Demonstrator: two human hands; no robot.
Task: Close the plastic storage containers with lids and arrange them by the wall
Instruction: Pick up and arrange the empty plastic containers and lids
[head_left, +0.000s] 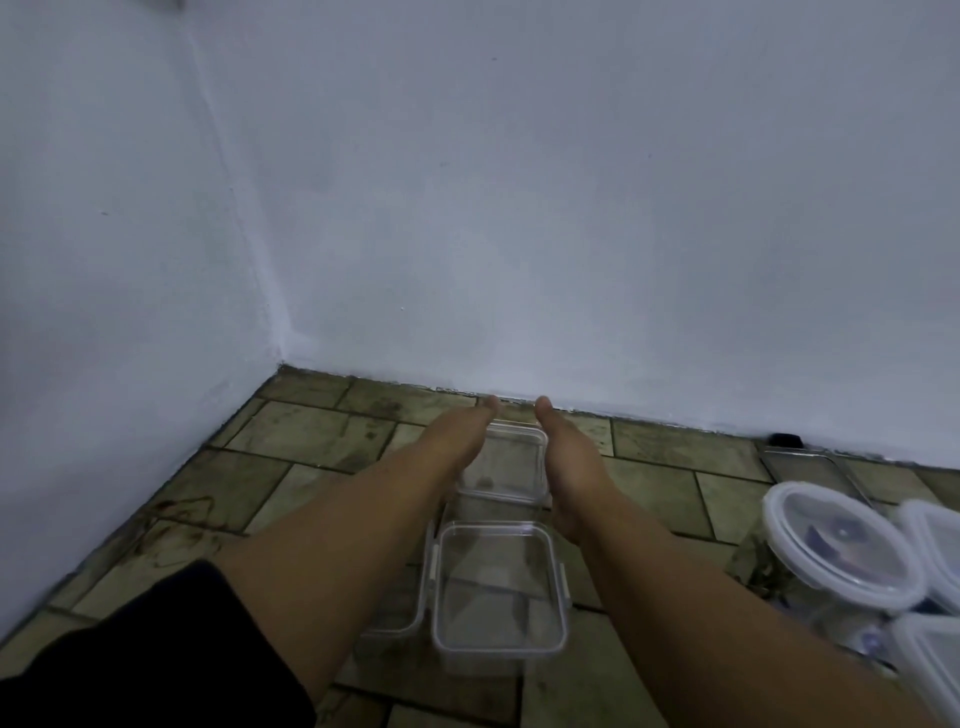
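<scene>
A clear rectangular container with its lid on (511, 467) sits on the tiled floor close to the white wall (571, 234). My left hand (457, 439) presses flat against its left side and my right hand (566, 462) against its right side, fingers stretched toward the wall. Nearer to me stands a second clear rectangular container (498, 587) with side clips and a lid on top. Part of another clear piece (395, 618) shows at its left, mostly hidden under my left forearm.
At the right edge stand a round clear container with a white-rimmed lid (841, 545) and two more white-rimmed containers (940, 545), (935, 670). A clear rectangular lid or tray (810, 473) lies by the wall, with a small black object (785, 439) behind it. The room corner (280, 358) is at the left.
</scene>
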